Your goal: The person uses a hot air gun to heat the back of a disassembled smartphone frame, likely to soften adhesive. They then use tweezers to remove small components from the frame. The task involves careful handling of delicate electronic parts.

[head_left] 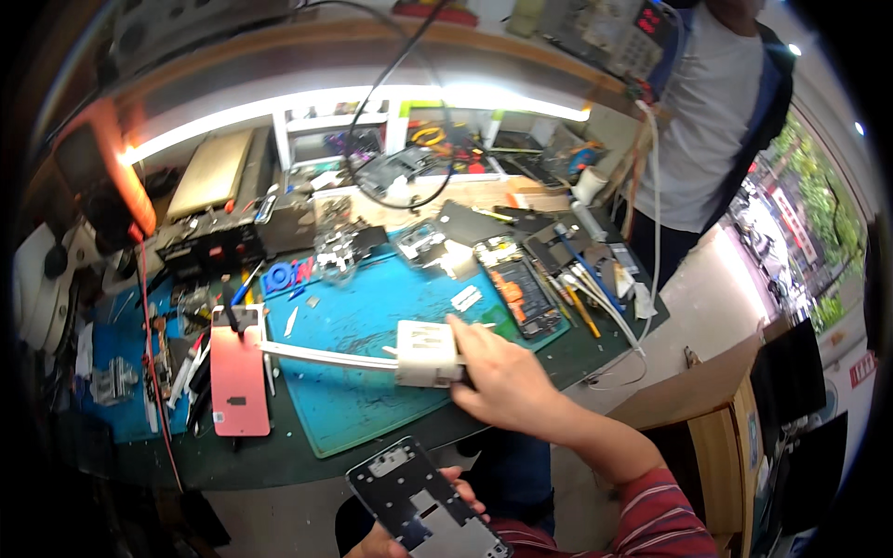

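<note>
My right hand [507, 377] is closed round the right end of a white extension socket [426, 346] with slots in its top. It is over the blue work mat [358, 423], and a pale cable [330, 355] runs from its left side. At the lower edge, my left hand [465, 493] grips a dark phone frame [414, 498] with a silver-grey lower part, tilted in front of the bench. Its fingers show along the frame's right side and its thumb below; the palm is hidden. A pink phone back panel [240, 391] lies left of the mat.
An opened phone with an orange part [521, 293] lies on the mat's right side, near several pens and tools [584, 307]. Clutter lines the back of the bench. A black cable loop [349, 139] hangs above. A person [707, 121] stands at the far right, beyond a cardboard box [688, 377].
</note>
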`<control>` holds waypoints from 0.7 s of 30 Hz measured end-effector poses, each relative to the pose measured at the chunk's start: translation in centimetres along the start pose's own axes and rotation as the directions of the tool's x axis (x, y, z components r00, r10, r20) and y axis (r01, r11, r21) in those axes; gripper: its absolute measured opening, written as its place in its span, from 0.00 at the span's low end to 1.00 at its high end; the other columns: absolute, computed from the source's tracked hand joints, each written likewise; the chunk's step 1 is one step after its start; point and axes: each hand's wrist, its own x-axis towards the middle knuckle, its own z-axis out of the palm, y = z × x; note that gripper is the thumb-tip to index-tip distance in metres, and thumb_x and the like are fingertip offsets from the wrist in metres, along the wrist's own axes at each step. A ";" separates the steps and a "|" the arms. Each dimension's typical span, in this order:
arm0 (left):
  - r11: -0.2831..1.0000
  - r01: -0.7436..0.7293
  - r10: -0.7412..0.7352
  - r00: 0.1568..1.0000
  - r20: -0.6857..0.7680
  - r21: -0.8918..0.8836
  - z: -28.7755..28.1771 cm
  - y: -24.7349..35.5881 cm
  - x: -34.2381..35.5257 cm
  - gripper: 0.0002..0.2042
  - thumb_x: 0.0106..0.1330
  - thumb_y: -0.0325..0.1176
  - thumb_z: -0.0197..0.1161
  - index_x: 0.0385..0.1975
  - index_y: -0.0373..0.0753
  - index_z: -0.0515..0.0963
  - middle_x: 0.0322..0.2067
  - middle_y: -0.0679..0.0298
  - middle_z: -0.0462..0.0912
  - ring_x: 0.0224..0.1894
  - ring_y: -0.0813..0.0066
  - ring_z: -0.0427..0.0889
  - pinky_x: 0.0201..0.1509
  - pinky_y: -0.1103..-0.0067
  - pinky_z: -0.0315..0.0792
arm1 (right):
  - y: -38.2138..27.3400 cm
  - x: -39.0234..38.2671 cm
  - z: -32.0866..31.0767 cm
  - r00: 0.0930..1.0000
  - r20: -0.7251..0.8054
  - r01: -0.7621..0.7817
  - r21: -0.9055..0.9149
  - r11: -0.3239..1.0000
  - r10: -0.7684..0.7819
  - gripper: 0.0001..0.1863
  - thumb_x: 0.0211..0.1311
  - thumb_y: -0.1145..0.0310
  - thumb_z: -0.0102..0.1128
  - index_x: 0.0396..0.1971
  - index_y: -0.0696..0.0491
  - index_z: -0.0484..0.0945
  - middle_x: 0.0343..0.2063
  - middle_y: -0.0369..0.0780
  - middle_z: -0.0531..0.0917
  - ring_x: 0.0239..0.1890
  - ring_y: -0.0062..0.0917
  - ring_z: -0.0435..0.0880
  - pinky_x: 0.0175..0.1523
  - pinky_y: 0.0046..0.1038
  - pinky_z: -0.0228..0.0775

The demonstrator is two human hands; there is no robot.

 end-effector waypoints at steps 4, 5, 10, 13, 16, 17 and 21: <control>0.997 -0.077 0.077 0.997 0.014 0.022 -0.1 -0.2 -0.2 0.54 0.47 0.47 0.81 0.72 0.40 0.52 0.61 0.55 0.67 0.66 0.54 0.68 0.72 0.53 0.61 | 0.2 0.3 -0.6 0.978 -0.102 0.189 0.084 0.978 -0.181 0.37 0.55 0.65 0.68 0.63 0.61 0.64 0.47 0.49 0.77 0.48 0.41 0.79 0.52 0.37 0.73; 0.991 -0.096 0.095 0.995 0.013 0.095 -0.1 -0.3 0.3 0.51 0.51 0.51 0.77 0.71 0.40 0.53 0.63 0.56 0.66 0.64 0.56 0.70 0.73 0.56 0.59 | 0.9 0.0 -1.0 0.962 -0.133 0.251 0.097 0.963 -0.238 0.36 0.56 0.64 0.68 0.63 0.61 0.65 0.48 0.48 0.78 0.48 0.40 0.79 0.52 0.36 0.73; 0.987 -0.132 0.141 0.985 -0.103 0.091 -0.1 -0.2 1.0 0.52 0.50 0.47 0.79 0.72 0.40 0.52 0.61 0.56 0.68 0.65 0.55 0.69 0.71 0.54 0.61 | 9.5 -1.7 -5.4 0.896 -0.293 -0.350 -0.008 0.937 0.333 0.10 0.58 0.67 0.64 0.38 0.54 0.81 0.35 0.45 0.84 0.38 0.38 0.84 0.43 0.35 0.75; 0.989 -0.106 0.117 0.987 -0.113 0.100 -0.1 -0.5 1.6 0.49 0.53 0.46 0.77 0.71 0.39 0.54 0.62 0.55 0.68 0.66 0.55 0.68 0.71 0.54 0.61 | 12.6 -1.5 -4.9 0.932 -0.254 -0.268 -0.003 0.963 0.259 0.12 0.56 0.73 0.64 0.41 0.56 0.80 0.38 0.47 0.84 0.39 0.39 0.84 0.42 0.35 0.75; 0.997 -0.020 0.030 0.988 -0.152 0.072 -0.6 -1.4 1.8 0.49 0.54 0.45 0.76 0.72 0.38 0.52 0.63 0.54 0.67 0.67 0.53 0.67 0.71 0.56 0.62 | 14.0 -1.3 -3.9 0.951 -0.294 -0.149 -0.175 0.973 0.092 0.13 0.55 0.75 0.63 0.42 0.57 0.80 0.37 0.48 0.84 0.39 0.40 0.84 0.43 0.35 0.75; 0.996 -0.019 0.031 0.989 -0.147 0.083 -0.8 -1.7 1.8 0.49 0.56 0.43 0.75 0.72 0.38 0.49 0.64 0.53 0.65 0.69 0.53 0.63 0.72 0.56 0.59 | 14.7 -1.1 -3.8 0.961 -0.275 -0.070 -0.194 0.978 0.014 0.14 0.55 0.77 0.61 0.43 0.58 0.80 0.36 0.48 0.84 0.37 0.39 0.84 0.42 0.34 0.75; 0.991 -0.079 0.096 0.982 -0.161 0.109 -0.6 -1.7 0.4 0.49 0.58 0.40 0.73 0.73 0.37 0.44 0.68 0.53 0.60 0.73 0.53 0.57 0.74 0.57 0.55 | 13.1 -1.7 -7.5 0.961 0.077 -0.277 0.247 0.929 0.266 0.19 0.58 0.81 0.53 0.50 0.60 0.79 0.30 0.39 0.80 0.27 0.23 0.79 0.33 0.22 0.72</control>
